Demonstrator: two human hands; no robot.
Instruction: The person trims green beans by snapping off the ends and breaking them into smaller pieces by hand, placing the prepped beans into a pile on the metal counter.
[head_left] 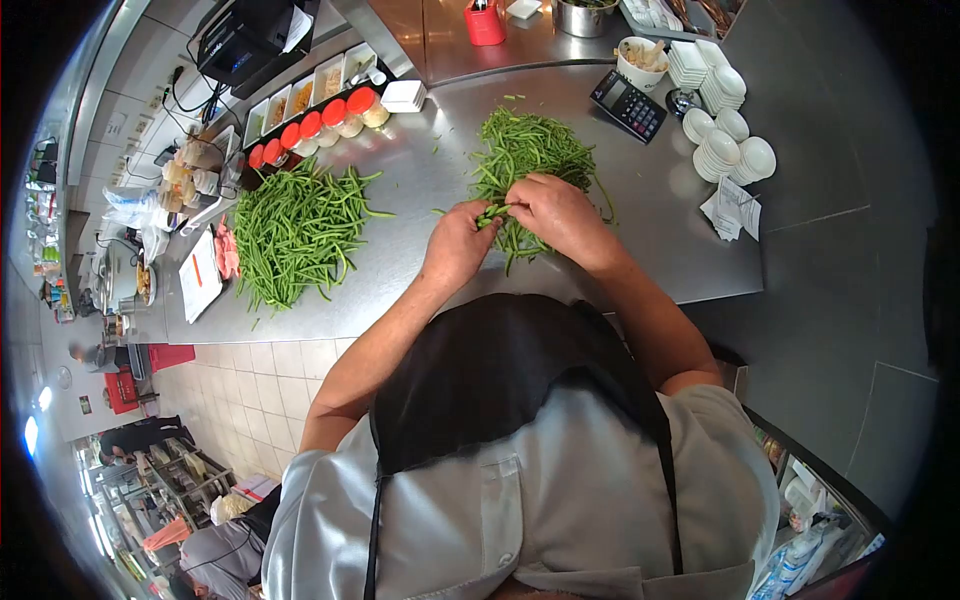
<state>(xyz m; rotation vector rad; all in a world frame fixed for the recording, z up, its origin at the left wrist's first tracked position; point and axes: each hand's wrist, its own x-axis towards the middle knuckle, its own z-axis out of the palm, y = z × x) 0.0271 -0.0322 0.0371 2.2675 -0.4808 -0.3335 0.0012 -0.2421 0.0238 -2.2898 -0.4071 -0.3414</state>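
Two heaps of green beans lie on the steel counter. The left heap [300, 235] is wide and loose; the other heap [535, 145] is just beyond my hands. My left hand [460, 240] is closed around a few green beans [487, 215] at the near edge of that heap. Beside it, my right hand [555, 212] pinches the end of the beans, its fingertips close to those of my left hand. More bean pieces stick out below, between my wrists.
Red-lidded jars [367, 106] and ingredient trays [328, 78] line the back left. A calculator [628, 105], stacked white bowls [716, 155] and papers [733, 208] sit at the right. A clipboard [200, 275] lies far left. Other people [225, 550] are at lower left.
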